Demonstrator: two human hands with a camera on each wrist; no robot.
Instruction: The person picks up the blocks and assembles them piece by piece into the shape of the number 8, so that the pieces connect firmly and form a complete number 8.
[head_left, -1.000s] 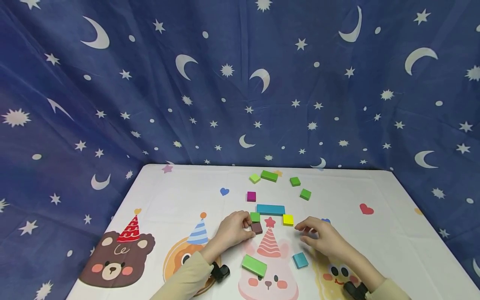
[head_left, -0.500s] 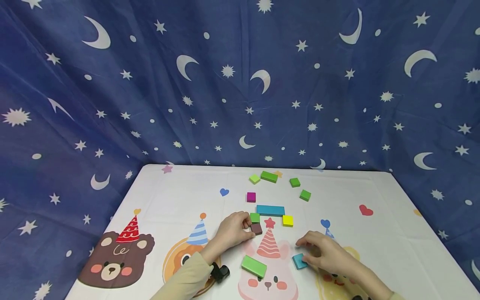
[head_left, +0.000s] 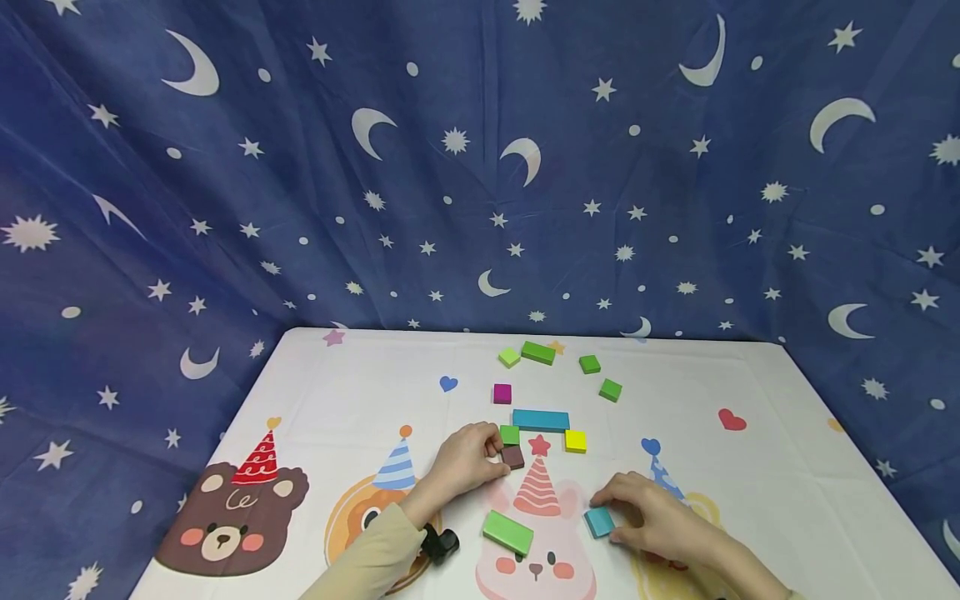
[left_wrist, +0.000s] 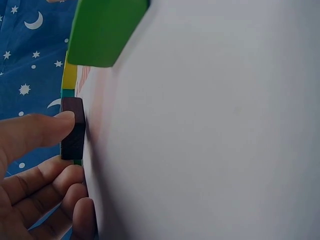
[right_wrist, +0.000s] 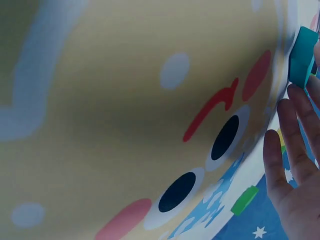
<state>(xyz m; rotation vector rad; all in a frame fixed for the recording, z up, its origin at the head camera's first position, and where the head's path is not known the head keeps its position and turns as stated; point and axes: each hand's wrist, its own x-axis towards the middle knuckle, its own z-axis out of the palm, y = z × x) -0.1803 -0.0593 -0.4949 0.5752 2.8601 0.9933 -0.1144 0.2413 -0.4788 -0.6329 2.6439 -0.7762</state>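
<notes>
My left hand pinches a small brown block, thumb on its side and fingertips curled at the other edge. A small green block lies just behind it, at the left end of a long blue block; a yellow block is at the right end. My right hand has its index finger and thumb at opposite sides of a teal block, pinching it on the tabletop. In the right wrist view the teal block shows beside the fingertips, the other fingers stretched out.
A longer light-green block lies between the forearms on the printed white tablecloth. A purple block and several green blocks lie farther back. A dark blue curtain hangs behind the table.
My right hand has moved from beside the yellow block toward me, down to the teal block, and its thumb and index finger have closed around it. The left hand has stayed on the brown block.
</notes>
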